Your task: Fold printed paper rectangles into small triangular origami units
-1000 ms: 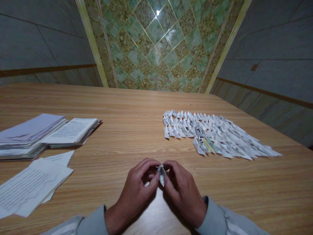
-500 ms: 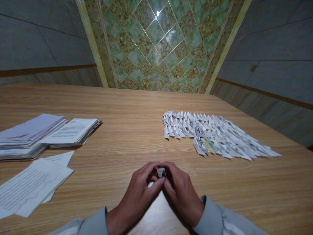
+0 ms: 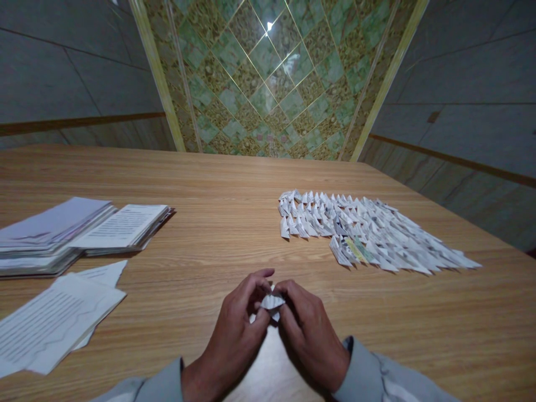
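Note:
A small folded paper piece (image 3: 273, 302), pale with faint print, is held between my two hands just above the near middle of the table. My left hand (image 3: 240, 319) pinches its left side, the thumb in front and the forefinger lifted a little behind. On the other side my right hand (image 3: 309, 324) grips the right edge between thumb and curled fingers. The far side of the paper is partly hidden by my fingers. Beyond my right hand stand rows of folded paper boats (image 3: 310, 218), mostly white with print, a yellow and a green one among them.
Loose torn printed sheets (image 3: 62, 318) lie at the left on the wood-grain table (image 3: 218, 223). Behind them are a stack of printed pages (image 3: 125, 223) and a taller pile with a lilac sheet (image 3: 58, 220) on top. A tiled wall (image 3: 268, 84) rises behind the table.
The folded paper has turned and now shows a wider pale face. My thumbs have moved apart, and my left fingers have lifted and loosened. The rest stays where it was.

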Demonstrator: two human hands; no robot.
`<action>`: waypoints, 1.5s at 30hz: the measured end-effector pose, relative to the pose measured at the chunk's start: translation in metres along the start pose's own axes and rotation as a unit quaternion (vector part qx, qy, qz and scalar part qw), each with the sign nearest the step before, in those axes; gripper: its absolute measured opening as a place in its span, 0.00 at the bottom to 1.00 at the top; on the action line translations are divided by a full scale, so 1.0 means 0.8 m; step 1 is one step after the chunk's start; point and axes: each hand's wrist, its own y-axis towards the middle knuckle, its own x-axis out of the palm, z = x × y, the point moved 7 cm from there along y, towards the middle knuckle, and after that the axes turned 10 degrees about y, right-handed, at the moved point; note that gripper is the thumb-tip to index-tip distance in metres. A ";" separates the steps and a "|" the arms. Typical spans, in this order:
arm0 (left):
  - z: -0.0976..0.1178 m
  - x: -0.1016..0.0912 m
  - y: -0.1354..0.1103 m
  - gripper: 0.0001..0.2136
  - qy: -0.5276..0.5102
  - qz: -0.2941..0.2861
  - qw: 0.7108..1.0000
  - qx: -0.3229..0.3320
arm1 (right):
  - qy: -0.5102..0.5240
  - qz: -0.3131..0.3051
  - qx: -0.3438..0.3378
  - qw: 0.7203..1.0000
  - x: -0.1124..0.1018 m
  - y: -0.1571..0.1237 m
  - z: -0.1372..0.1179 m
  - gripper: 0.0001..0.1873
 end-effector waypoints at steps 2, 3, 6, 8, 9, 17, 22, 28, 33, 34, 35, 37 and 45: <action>0.005 -0.005 0.000 0.11 0.021 0.015 0.999 0.023 | 0.030 0.003 0.016 0.999 -0.001 0.001 0.000 0.14; 0.009 -0.008 0.000 0.11 0.037 0.020 0.998 0.039 | 0.047 0.004 0.027 0.999 -0.002 0.002 0.001 0.12; 0.019 -0.013 -0.001 0.10 0.075 0.031 0.993 0.082 | 0.122 0.005 0.068 0.990 -0.003 0.001 0.006 0.08; 0.025 -0.014 -0.002 0.11 0.086 0.035 0.989 0.116 | 0.173 0.012 0.090 0.981 -0.003 0.000 0.011 0.06; 0.028 -0.015 -0.003 0.12 0.087 0.037 0.986 0.135 | 0.193 0.021 0.099 0.976 -0.004 -0.001 0.013 0.05; 0.032 -0.017 -0.007 0.13 0.081 0.049 0.977 0.190 | 0.299 0.069 0.144 0.941 -0.005 0.001 0.029 0.16; 0.034 -0.019 -0.006 0.11 0.071 0.055 0.977 0.195 | 0.343 0.064 0.149 0.925 -0.005 0.001 0.032 0.21; 0.027 -0.014 -0.004 0.10 0.027 0.034 0.986 0.161 | 0.325 0.076 0.150 0.931 -0.008 0.002 0.031 0.17; 0.004 -0.001 0.004 0.11 -0.086 -0.033 0.996 -0.003 | 0.241 0.112 0.115 0.957 -0.022 0.004 0.027 0.12; 0.002 0.002 0.004 0.09 -0.097 -0.046 0.994 -0.024 | 0.220 0.112 0.106 0.963 -0.023 0.004 0.025 0.11; 0.000 0.003 0.004 0.08 -0.101 -0.054 0.993 -0.039 | 0.201 0.109 0.099 0.969 -0.023 0.004 0.023 0.10; -0.001 0.003 0.005 0.07 -0.104 -0.053 0.992 -0.052 | 0.174 0.100 0.089 0.976 -0.022 0.003 0.019 0.10; -0.017 0.005 0.008 0.06 -0.168 -0.032 0.979 -0.108 | 0.224 0.079 0.118 0.964 -0.017 0.001 0.026 0.13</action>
